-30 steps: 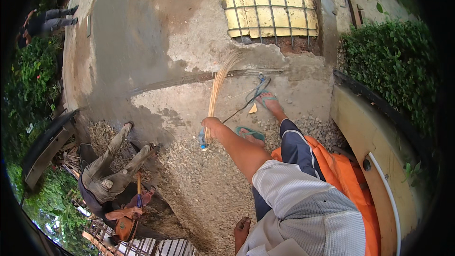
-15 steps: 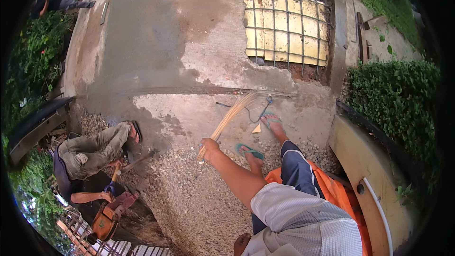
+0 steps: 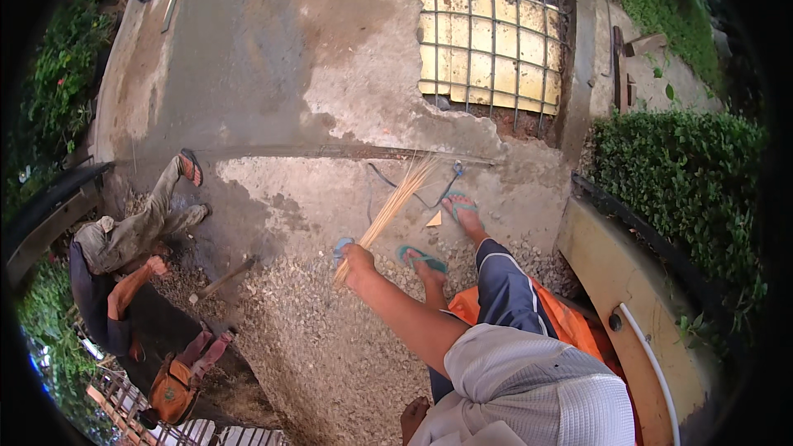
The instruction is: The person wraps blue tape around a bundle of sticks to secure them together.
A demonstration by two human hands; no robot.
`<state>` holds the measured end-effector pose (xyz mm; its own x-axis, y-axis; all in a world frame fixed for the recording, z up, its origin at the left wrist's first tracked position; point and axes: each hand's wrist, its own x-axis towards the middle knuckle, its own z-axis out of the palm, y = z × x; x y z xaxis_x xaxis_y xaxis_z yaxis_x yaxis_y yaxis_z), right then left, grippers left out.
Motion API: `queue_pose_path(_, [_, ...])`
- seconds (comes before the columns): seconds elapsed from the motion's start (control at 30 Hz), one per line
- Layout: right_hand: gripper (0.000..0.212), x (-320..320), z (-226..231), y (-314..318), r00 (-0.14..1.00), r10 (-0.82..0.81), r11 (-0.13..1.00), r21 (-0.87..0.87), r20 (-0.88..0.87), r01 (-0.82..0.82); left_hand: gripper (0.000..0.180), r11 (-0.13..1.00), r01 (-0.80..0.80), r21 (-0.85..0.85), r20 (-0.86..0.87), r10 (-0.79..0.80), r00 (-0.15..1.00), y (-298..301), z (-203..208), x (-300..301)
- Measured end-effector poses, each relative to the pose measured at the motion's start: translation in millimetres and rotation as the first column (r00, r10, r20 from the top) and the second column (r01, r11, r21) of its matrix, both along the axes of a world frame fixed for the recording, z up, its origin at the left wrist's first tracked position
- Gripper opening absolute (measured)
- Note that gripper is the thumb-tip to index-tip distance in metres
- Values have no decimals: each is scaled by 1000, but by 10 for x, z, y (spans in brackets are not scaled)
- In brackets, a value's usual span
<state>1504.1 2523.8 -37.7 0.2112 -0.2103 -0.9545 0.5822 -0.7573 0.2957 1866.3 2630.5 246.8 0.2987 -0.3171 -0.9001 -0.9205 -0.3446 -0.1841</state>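
Note:
My right hand [image 3: 357,264] is closed around a broom of thin straw-coloured sticks [image 3: 395,211]. Its bristles fan out away from me, over the concrete slab [image 3: 306,190], near a dark line in it. A small blue-grey piece [image 3: 342,249] shows beside the fist; what it is I cannot make out. My left hand [image 3: 415,419] hangs low beside my white shirt, its fingers mostly hidden. Near the broom's bristles lie a dark cord [image 3: 429,202] and a small pale triangular scrap [image 3: 434,219]. My feet in teal flip-flops stand just right of the broom.
At left a co-worker in a dark top sits low [image 3: 132,239]; a long-handled tool [image 3: 223,281] lies on the gravel beside them. Rebar mesh [image 3: 496,41] covers a pit at the top. Wet grey concrete [image 3: 239,49] spreads at upper left. A beige wall [image 3: 636,281] stands at right.
The co-worker's foot has swung up and left, and their hand has left the tool's handle. My broom has shifted slightly left in view. The far person at upper left has moved partly out.

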Motion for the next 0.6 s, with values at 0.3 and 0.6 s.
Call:
queue_pose_path(0.3, [14, -1991, 151, -64, 936, -156, 919, -395, -315, 20, 35, 999, 34, 5, 18, -34, 999, -22, 0, -26])
queue_pose_path(0.6, [14, -609, 72, 817, 948, 156, 976, -107, -278, -192, 33, 997, 75, -17, -160, -76, 984, -170, -182, -212])
